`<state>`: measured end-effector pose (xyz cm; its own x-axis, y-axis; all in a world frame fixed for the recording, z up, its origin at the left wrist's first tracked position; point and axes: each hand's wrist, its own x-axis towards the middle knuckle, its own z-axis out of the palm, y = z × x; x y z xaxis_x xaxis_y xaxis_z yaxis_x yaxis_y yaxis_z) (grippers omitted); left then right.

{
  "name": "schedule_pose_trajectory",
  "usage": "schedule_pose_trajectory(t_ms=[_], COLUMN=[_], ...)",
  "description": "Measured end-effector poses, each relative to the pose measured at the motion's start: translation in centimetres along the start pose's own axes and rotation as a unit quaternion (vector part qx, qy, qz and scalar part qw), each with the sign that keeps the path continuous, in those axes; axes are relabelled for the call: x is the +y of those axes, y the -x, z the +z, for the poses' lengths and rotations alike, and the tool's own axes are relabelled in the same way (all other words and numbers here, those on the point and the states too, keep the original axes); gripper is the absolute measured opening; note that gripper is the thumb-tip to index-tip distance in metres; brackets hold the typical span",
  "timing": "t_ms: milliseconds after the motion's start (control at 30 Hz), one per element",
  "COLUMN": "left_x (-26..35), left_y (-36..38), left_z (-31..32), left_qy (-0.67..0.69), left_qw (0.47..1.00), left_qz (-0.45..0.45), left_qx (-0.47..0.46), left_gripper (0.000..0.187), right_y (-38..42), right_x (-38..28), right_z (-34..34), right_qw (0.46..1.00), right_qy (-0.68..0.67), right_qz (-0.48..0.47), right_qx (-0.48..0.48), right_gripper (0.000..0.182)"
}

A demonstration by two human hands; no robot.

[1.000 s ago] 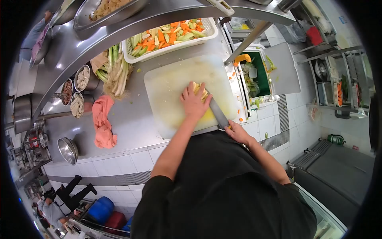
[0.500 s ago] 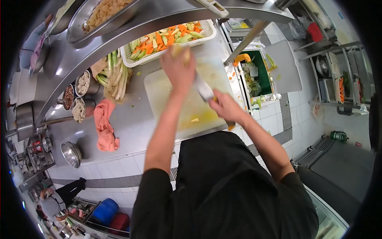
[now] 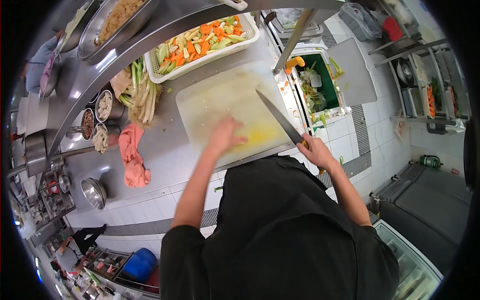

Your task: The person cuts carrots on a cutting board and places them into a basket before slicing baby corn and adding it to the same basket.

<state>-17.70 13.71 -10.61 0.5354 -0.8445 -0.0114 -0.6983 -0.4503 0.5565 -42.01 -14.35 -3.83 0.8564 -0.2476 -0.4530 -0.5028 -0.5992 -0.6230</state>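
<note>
My left hand (image 3: 227,135) is over the lower left part of the pale cutting board (image 3: 215,97), blurred, its fingers apart. A yellow stain lies on the board beside it. My right hand (image 3: 317,151) grips the handle of a large knife (image 3: 280,118), whose blade points up and left across the board's right side. Behind the board, a white basket (image 3: 200,61) holds cut orange, green and pale vegetable pieces.
Left of the board lie spring onions (image 3: 145,95) and a pink cloth (image 3: 132,155). Metal bowls (image 3: 93,193) stand near the counter's edge. A green-lined bin (image 3: 327,75) with scraps is at the right. An overhead steel shelf (image 3: 165,30) crosses the top. Another person (image 3: 67,255) stands far left.
My left hand has come down from the basket to the board, and its fingers have spread. My right hand has moved right and down with the knife. The small yellow piece is no longer visible.
</note>
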Motion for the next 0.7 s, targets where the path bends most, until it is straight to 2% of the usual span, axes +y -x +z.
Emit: schedule_pose_trajectory(t_ms=[67,100,133,167,200,267,367,400,433,467,533,567,633,700], left_x=[3.2,3.2,2.9,3.1,3.2,3.4,1.5,2.4,2.5,2.6,3.0,3.2,3.6,5.0], left_y=[3.4,4.5,5.4,5.9,6.0,6.1,3.9,0.1,-2.2,-3.9,-8.0,-8.3,-8.7,-7.3], left_z=[2.1,3.5,4.9,5.3,5.6,5.8,4.8,-1.8,-5.6,-9.1,-14.6,-16.2,-18.7,-17.1], left_qy=[0.103,0.101,0.087,0.071,0.067,0.032,0.01,0.047,0.011,-0.018,0.112,0.109,0.228,0.218], left_qw=[0.993,0.993,0.995,0.995,0.995,0.99,0.976,0.956,0.938,0.913,0.839,0.836,0.842,0.858], left_qz=[-0.049,-0.052,-0.035,-0.017,-0.019,0.001,-0.024,-0.171,-0.177,-0.136,-0.055,-0.053,-0.078,-0.118], left_qx=[-0.031,-0.029,0.019,0.067,0.072,0.134,0.216,0.235,0.299,0.383,0.53,0.535,0.484,0.45], left_gripper=[0.032,0.032,0.027,0.024,0.024,0.01,0.005,0.008,0.013,0.022,0.033,0.033,0.037,0.03], right_y=[1.0,1.2,1.2,0.9,0.2,-1.8,-3.8,-4.9,-5.1,-5.1,-5.1,-5.1,-5.1,-5.0], right_x=[1.4,1.5,1.5,1.4,1.4,2.2,0.8,0.1,-0.6,-1.3,-1.7,-1.5,-0.9,-0.3], right_z=[1.8,2.1,2.3,2.6,3.0,4.4,5.1,5.1,5.0,4.8,4.5,4.5,4.3,3.9], right_qw=[0.999,0.996,0.996,0.996,0.992,0.984,0.971,0.965,0.962,0.97,0.975,0.974,0.975,0.975], right_qy=[0.027,0.056,0.052,0.051,0.069,0.096,0.136,0.134,0.136,0.123,0.104,0.106,0.104,0.115], right_qz=[-0.02,-0.04,-0.052,-0.057,-0.086,-0.133,-0.177,-0.213,-0.226,-0.204,-0.191,-0.196,-0.193,-0.185], right_qx=[0.03,0.058,0.05,0.049,0.053,0.069,0.083,0.069,0.068,0.05,0.037,0.039,0.044,0.04], right_gripper=[0.027,0.029,0.036,0.036,0.038,0.045,0.043,0.043,0.043,0.043,0.042,0.042,0.042,0.042])
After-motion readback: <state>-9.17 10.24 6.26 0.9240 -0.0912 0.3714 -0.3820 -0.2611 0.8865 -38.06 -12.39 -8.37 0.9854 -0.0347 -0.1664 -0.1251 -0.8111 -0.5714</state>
